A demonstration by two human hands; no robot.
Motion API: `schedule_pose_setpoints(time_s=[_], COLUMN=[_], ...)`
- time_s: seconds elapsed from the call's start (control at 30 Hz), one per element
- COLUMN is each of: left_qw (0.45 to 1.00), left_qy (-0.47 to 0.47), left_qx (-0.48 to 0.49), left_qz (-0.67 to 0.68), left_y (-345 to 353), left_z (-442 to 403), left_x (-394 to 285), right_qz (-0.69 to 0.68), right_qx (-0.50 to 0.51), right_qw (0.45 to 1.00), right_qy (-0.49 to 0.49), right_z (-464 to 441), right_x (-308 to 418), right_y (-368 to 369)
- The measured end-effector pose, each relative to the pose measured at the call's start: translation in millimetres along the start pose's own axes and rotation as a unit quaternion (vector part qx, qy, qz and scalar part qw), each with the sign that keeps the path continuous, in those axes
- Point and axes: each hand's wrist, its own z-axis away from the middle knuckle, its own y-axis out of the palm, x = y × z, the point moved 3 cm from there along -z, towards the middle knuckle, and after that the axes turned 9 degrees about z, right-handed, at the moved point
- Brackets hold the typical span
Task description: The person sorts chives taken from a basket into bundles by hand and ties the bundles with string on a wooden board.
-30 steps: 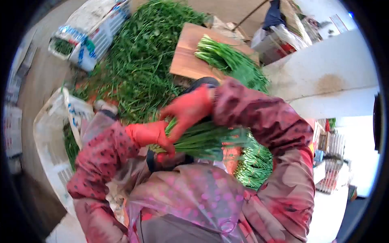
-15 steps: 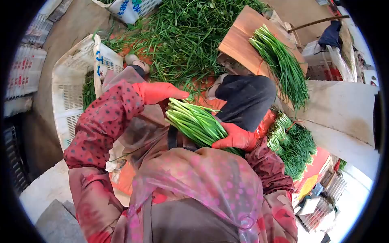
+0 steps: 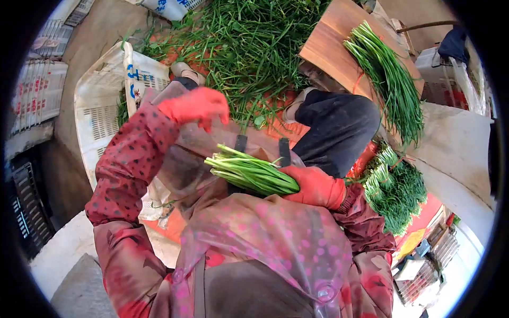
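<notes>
My right hand [image 3: 315,187], in a red rubber glove, is closed around a bunch of green chives [image 3: 252,172]. Their pale cut ends point left over my lap. Raised above and to the left of those ends is my left hand [image 3: 199,107], in a matching glove. Its fingers are somewhat blurred and bent downward, with a gap between thumb and fingers, and nothing shows between them. A tied bundle of chives [image 3: 387,85] lies on a wooden board [image 3: 331,50] at the upper right.
Loose greens [image 3: 249,47] cover the floor ahead, between my feet. A white plastic crate [image 3: 98,114] with some greens inside stands at my left. More bundled chives [image 3: 400,193] are piled to my right, beyond my bent knee [image 3: 339,124]. Stacked white crates [image 3: 40,95] stand at far left.
My left hand has come away from the chives' pale ends and risen slightly left. The bunch, in my right hand, now lies more level. The whole view has shifted slightly.
</notes>
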Motion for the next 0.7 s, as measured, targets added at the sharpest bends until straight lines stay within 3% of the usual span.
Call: schedule_pose_setpoints(time_s=[0.03, 0.1, 0.13, 0.2, 0.23, 0.27, 0.33, 0.37, 0.43, 0.47, 0.53, 0.57, 0.67, 0.7], left_qw=[1.000, 0.978, 0.978, 0.968, 0.978, 0.978, 0.925, 0.924, 0.944, 0.943, 0.965, 0.966, 0.993, 0.987], left_qy=[-0.004, 0.008, 0.007, 0.207, 0.145, 0.145, 0.220, 0.220, 0.044, 0.044, -0.083, -0.083, 0.078, 0.117], left_qx=[0.002, -0.120, -0.119, 0.000, 0.073, 0.074, 0.246, 0.248, 0.290, 0.293, 0.247, 0.245, 0.067, 0.092], left_qz=[0.001, -0.171, -0.173, -0.141, -0.134, -0.132, -0.190, -0.189, -0.149, -0.149, -0.025, -0.027, 0.063, 0.055], left_y=[-13, -37, -33, 0, 17, 30, 59, 61, 61, 55, 31, 25, 1, 8], left_z=[-3, -7, -7, -1, 2, 0, -2, -1, 0, 3, 14, 16, 14, 14], left_x=[5, 6, 7, -2, -7, -6, 0, 1, 12, 17, 35, 37, 37, 22], right_qz=[0.012, 0.013, 0.016, 0.017, 0.023, 0.022, 0.022, 0.021, 0.014, 0.012, -0.065, -0.064, -0.124, -0.107], right_qx=[-0.002, -0.012, -0.023, -0.006, 0.012, 0.013, 0.008, 0.009, -0.013, -0.014, -0.003, -0.005, -0.017, -0.007], right_qw=[1.000, 1.000, 0.999, 1.000, 1.000, 1.000, 1.000, 1.000, 0.999, 0.999, 0.998, 0.998, 0.992, 0.994], right_qy=[-0.009, -0.020, -0.031, -0.018, -0.006, -0.006, -0.013, -0.010, -0.034, -0.031, -0.013, -0.015, -0.013, -0.009], right_z=[0, -1, -2, -4, -5, -6, -7, -7, -4, -2, -2, -1, -1, -2], right_x=[-1, -2, -2, -1, -2, -2, -3, -4, -4, -7, -14, -16, -17, -14], right_y=[1, 2, 2, 1, 1, 2, 2, 3, 4, 5, 8, 9, 9, 8])
